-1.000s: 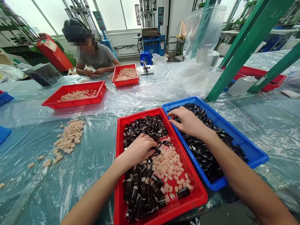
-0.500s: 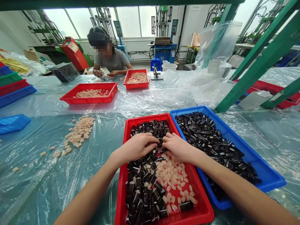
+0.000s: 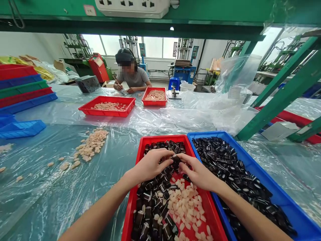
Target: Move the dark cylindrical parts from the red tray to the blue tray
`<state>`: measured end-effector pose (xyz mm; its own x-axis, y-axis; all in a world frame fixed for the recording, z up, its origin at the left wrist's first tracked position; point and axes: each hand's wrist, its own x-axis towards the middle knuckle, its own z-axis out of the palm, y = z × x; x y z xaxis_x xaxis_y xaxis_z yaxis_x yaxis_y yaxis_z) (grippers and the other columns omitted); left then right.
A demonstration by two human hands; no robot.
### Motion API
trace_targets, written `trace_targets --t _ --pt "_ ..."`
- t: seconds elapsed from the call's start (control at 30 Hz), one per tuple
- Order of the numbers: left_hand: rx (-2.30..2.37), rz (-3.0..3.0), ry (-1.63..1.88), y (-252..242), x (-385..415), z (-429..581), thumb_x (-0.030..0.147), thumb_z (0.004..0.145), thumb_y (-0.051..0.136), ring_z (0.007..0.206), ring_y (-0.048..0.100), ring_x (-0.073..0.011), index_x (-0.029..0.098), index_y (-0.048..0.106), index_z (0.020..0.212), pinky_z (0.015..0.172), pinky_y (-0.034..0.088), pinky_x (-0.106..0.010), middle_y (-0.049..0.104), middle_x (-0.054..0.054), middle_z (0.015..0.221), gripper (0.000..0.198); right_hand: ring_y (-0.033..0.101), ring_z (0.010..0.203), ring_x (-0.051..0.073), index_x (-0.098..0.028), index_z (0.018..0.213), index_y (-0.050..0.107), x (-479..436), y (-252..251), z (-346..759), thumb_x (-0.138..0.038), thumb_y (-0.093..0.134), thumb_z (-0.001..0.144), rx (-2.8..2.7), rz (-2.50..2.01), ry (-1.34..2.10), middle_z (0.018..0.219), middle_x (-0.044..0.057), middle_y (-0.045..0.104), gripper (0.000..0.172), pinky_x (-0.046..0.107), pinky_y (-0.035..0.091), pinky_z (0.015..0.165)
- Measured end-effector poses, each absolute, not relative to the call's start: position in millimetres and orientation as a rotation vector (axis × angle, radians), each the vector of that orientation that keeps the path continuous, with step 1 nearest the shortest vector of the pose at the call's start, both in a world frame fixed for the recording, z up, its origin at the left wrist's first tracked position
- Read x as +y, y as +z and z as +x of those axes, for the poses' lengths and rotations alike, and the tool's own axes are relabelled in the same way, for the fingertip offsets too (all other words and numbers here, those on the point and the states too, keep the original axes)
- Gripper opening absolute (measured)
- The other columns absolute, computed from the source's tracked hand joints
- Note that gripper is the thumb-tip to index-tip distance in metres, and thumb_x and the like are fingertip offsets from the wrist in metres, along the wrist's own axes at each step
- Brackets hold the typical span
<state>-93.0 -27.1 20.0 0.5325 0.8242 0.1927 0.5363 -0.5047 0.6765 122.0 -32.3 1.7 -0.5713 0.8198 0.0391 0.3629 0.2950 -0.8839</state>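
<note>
- Over the near red tray [image 3: 130, 207], the left hand [image 3: 150, 165] curves down with its fingers spread, and the right hand [image 3: 199, 174] faces it, their fingertips nearly meeting.
- Between them sits a black moulded piece [image 3: 177, 159]; whether either hand actually grips it is hard to tell from here.
- Below the hands, more black pieces [image 3: 163, 146] fill that tray's far end and left side, beside a heap of pale pieces [image 3: 185, 204].
- Just right of it, a blue tray [image 3: 265, 177] holds further black pieces [image 3: 238, 174].
- To the left, loose pale pieces [image 3: 91, 144] lie on the plastic-sheeted tabletop [image 3: 50, 190].
- Farther off, a seated person [image 3: 130, 75] works behind red trays [image 3: 107, 114] of pale pieces.
</note>
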Motion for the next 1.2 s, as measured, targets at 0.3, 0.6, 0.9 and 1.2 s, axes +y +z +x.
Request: trace_targets --t 0.3,0.6,0.9,1.2 --pt "1.152 2.164 0.841 18.4 -31.2 -83.6 0.023 0.091 0.058 0.084 0.068 -0.0164 0.019 0.071 0.102 0.077 0.052 -0.029 0.075 -0.004 0.095 0.018 0.052 0.067 0.012 -0.017 0.105 0.063 -35.0 -8.8 109.0 -0.025 0.050 0.096 -2.042 -1.054 1.150 0.082 0.000 0.064 0.018 0.025 0.041 0.062" --pt "1.145 1.941 0.762 17.5 -31.4 -86.3 0.022 0.087 0.056 0.070 0.066 -0.0136 0.016 0.075 0.098 0.062 0.052 -0.023 0.076 -0.004 0.083 0.023 0.067 0.089 0.019 -0.018 0.103 0.066 -30.2 0.0 120.4 -0.016 0.051 0.095 -2.275 -1.107 0.709 0.098 0.005 0.072 0.018 0.028 0.047 0.077" --pt "1.141 1.680 0.871 16.2 -36.8 -76.6 0.020 0.075 0.062 0.063 0.062 -0.0120 0.013 0.074 0.082 0.059 0.049 -0.022 0.071 -0.002 0.070 0.015 0.065 0.078 0.017 -0.016 0.105 0.065 -31.0 -0.6 130.0 -0.018 0.042 0.099 -2.464 -1.012 0.281 0.086 0.006 0.070 0.023 0.025 0.045 0.067" --pt "1.218 1.562 1.031 12.0 -44.9 -67.9 0.021 0.073 0.062 0.061 0.065 -0.0140 0.014 0.075 0.080 0.056 0.053 -0.023 0.073 -0.003 0.071 0.016 0.064 0.073 0.014 -0.020 0.109 0.065 -28.6 -0.2 134.3 -0.021 0.043 0.099 -2.274 -0.930 0.524 0.086 0.004 0.070 0.024 0.023 0.047 0.066"
